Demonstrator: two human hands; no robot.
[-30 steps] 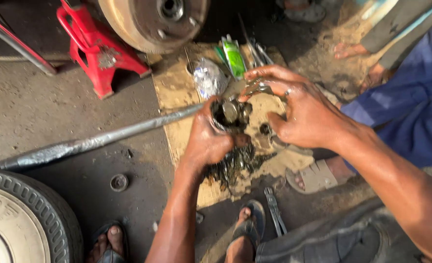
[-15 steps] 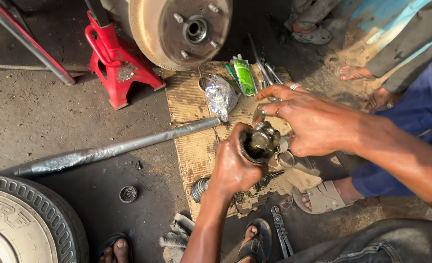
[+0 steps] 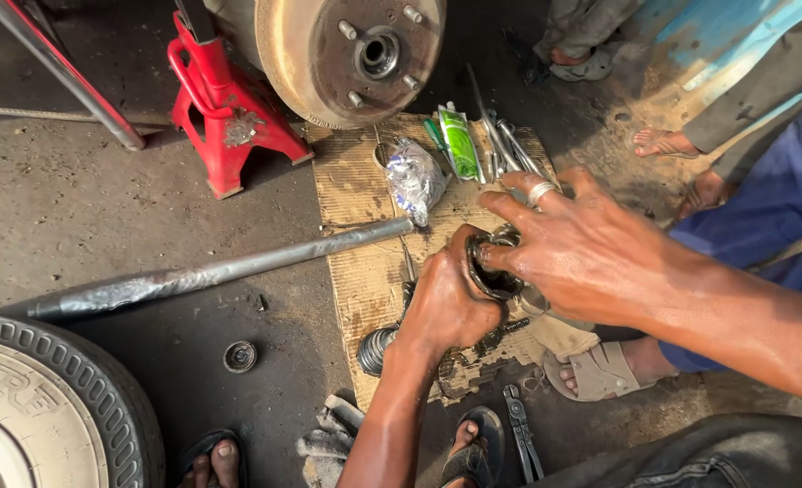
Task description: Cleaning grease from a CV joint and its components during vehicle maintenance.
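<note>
head view | left hand (image 3: 446, 303) clamped around greasy joint housing (image 3: 491, 267), held above cardboard sheet (image 3: 365, 208) | right hand (image 3: 582, 244) fingers pressed into its mouth | risk: grease-slick grip may slip, dropping the housing onto the dirty floor (image 3: 103, 208)

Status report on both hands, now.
Left hand grips greasy metal joint from below. Right hand fingers pressed onto its top. Long shaft lies across cardboard alongside.
</note>
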